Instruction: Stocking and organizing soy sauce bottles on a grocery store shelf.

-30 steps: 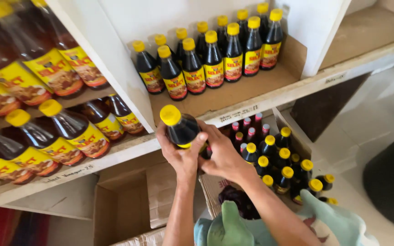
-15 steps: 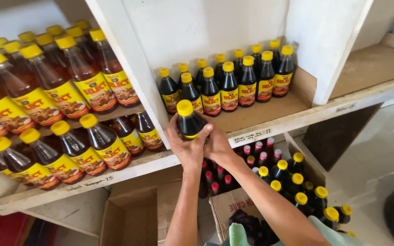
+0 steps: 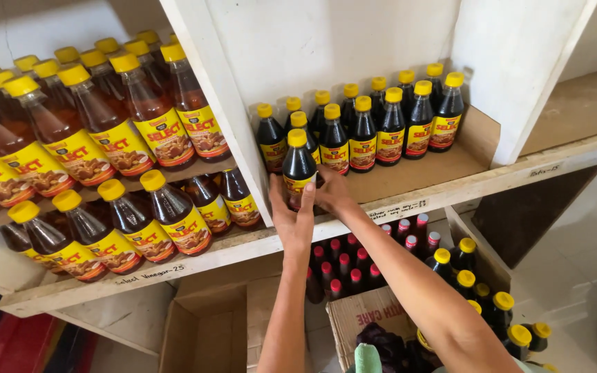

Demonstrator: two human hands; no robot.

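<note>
— Two hands on one bottle? Why both?

— I hold the small dark glass bottle with the yellow cap and yellow label between them. My left hand wraps its lower body from the left side, fingers closed around it, and my right hand presses against it from the right. With both hands closed on it the bottle stands upright, which matters because its base is right at the front part of the white wooden shelf.

— Where does it sit among the rest?

— Just in front of the rows of matching dark yellow-capped bottles, at their left end, close to the white upright divider. Those rows stand packed toward the back wall, labels forward, so the bare board is at the front and to the right.

— And the bigger ones on the left?

— Large amber plastic bottles with yellow caps, on their own two shelves, the upper ones standing, the lower ones leaning forward. Different size, different bay.

— What is below you?

— A brown cardboard box on the floor, beside more dark yellow-capped bottles and some small red-capped bottles under the shelf. An open empty carton sits to the left. Whether the bottle's base fully rests on the board I cannot tell; my fingers hide it.
</note>
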